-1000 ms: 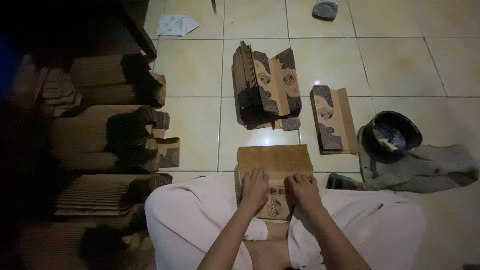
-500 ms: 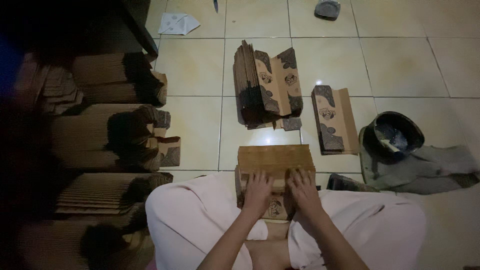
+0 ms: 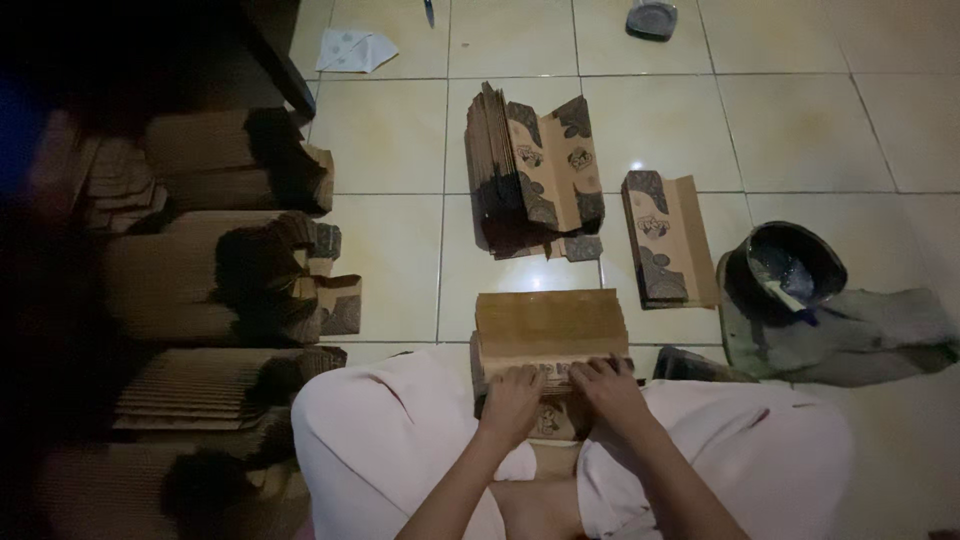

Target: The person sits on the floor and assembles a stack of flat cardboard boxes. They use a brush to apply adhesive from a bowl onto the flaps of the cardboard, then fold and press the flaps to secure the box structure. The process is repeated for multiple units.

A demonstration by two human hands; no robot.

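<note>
Cardboard stack (image 3: 548,325) under both flat-pressed hands (image 3: 510,400) (image 3: 607,385); bowl (image 3: 795,265) right, box piles (image 3: 535,170) ahead

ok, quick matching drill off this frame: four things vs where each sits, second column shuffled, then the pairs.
Things:
1. dark bowl
2. white paper
3. upright stack of cardboard pieces
4. both hands: left hand, right hand

Places:
A. top left, on the tiles
B. centre of the floor, beyond the lap
C. right side, beside a grey cloth
D. on the fanned brown cardboard pile in the lap

Pairs: 1-C, 2-A, 3-B, 4-D
</note>
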